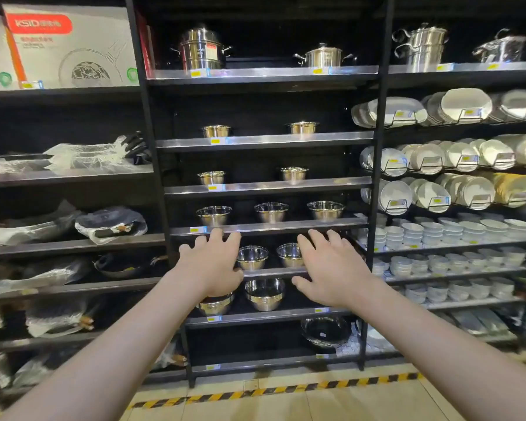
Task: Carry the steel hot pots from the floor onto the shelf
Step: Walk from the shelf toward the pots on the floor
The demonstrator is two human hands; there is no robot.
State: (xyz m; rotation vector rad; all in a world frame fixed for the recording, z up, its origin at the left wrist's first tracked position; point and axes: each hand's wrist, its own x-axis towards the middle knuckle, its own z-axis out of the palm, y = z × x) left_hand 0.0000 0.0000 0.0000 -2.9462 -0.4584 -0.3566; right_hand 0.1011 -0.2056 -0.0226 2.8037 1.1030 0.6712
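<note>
I face a black shelf unit (268,227) holding steel hot pots on several levels. Three steel pots (271,211) stand in a row on one shelf. Below them two pots (252,257) show between my hands, and lower still sits a larger steel pot (264,293). My left hand (213,264) and my right hand (331,268) are stretched out in front of the shelves, palms down, fingers spread, holding nothing. No pot is visible on the floor.
Lidded steel stockpots (202,50) fill the top shelf. White plates (431,156) and bowls (456,232) fill the right bay. Wrapped pans (110,223) lie in the left bay. A yellow-black hazard stripe (286,390) crosses the floor at the shelf's foot.
</note>
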